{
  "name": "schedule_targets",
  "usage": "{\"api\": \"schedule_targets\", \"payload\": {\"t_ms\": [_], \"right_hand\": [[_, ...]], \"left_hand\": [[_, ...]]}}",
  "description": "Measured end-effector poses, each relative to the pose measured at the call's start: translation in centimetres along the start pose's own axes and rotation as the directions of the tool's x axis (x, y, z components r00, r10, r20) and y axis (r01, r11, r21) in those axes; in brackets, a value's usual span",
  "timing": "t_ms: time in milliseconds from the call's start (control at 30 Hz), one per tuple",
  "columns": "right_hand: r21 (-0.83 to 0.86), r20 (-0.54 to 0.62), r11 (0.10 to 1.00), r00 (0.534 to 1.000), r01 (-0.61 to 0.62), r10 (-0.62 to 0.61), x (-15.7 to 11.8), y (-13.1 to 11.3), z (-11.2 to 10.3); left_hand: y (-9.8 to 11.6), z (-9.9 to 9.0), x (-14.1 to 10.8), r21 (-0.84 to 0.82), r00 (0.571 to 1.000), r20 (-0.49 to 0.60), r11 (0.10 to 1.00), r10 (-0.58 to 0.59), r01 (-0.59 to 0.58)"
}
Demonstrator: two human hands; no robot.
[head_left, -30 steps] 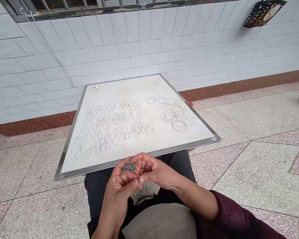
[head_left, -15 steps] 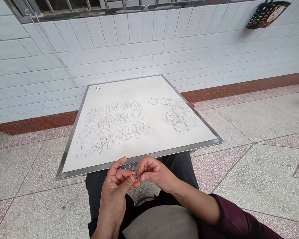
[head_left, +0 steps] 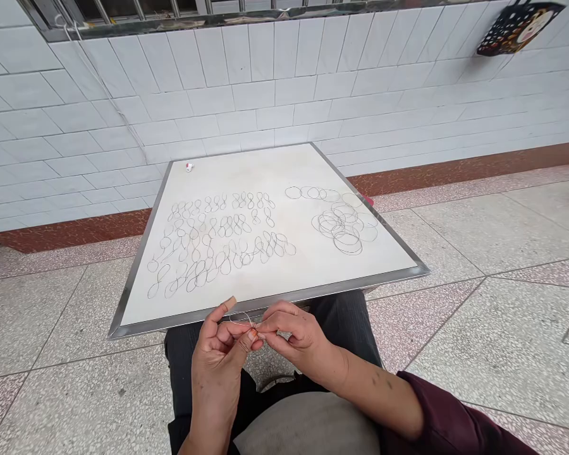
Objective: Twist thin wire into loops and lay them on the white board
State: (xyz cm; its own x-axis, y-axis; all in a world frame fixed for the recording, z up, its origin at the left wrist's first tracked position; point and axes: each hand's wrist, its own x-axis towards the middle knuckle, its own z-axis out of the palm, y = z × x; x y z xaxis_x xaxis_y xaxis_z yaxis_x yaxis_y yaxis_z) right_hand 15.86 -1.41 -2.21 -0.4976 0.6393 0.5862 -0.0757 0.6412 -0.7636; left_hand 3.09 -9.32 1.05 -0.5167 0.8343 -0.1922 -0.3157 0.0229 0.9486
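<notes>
Over my lap, just off the front edge of the table, my left hand (head_left: 220, 360) pinches a thin wire loop (head_left: 240, 313) between thumb and fingers. Its index finger points up and wears a tan bandage (head_left: 230, 303) at the tip. My right hand (head_left: 301, 338) comes in from the other side, fingertips pinched on the same wire close to the left thumb. Fingers hide where the wire crosses. On the white table (head_left: 265, 167) lie several wires twisted into figure-eight shapes (head_left: 225, 260) at left, and plain round wire rings (head_left: 347, 240) overlapping at right.
A metal rim (head_left: 313, 294) edges the table. One small white and red object (head_left: 189, 167) sits at its far left corner. Behind stands a white tiled wall (head_left: 251, 95) with a barred window, a hanging cord (head_left: 118, 112) and a dark patterned bag (head_left: 516, 28).
My right hand has turned and its fingertips have closed in against the left thumb. A wire loop now shows above the fingers. The view has shifted slightly.
</notes>
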Motion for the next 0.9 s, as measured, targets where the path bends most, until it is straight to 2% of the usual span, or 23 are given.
{"api": "schedule_targets", "payload": {"t_ms": [300, 433, 567, 767, 900], "right_hand": [[-0.093, 0.090, 0.995, 0.996, 0.028, -0.020, -0.1, -0.1, 0.0], [-0.215, 0.077, 0.974, 0.995, 0.076, -0.061, -0.2, -0.6, 0.0], [-0.314, 0.122, 0.939, 0.987, 0.142, -0.108, 0.0, -1.4, -0.2], [-0.336, 0.170, 0.915, 0.970, 0.221, -0.172, -0.6, -1.1, -0.1], [-0.374, 0.182, 0.901, 0.970, 0.219, -0.160, -1.1, -0.7, 0.4]], "left_hand": [[-1.2, -0.8, 0.4, 0.008, 0.999, -0.008, 0.999, 0.047, -0.047], [-1.2, -0.7, 0.3, -0.007, 0.999, -0.015, 0.999, 0.048, -0.048], [-1.0, -0.5, 0.2, -0.067, 0.999, -0.028, 0.997, 0.042, -0.044], [-0.9, -0.3, 0.0, -0.107, 0.997, -0.031, 0.992, 0.068, -0.071], [-1.0, -0.2, 0.1, -0.134, 0.999, -0.037, 0.990, 0.036, -0.041]]}}
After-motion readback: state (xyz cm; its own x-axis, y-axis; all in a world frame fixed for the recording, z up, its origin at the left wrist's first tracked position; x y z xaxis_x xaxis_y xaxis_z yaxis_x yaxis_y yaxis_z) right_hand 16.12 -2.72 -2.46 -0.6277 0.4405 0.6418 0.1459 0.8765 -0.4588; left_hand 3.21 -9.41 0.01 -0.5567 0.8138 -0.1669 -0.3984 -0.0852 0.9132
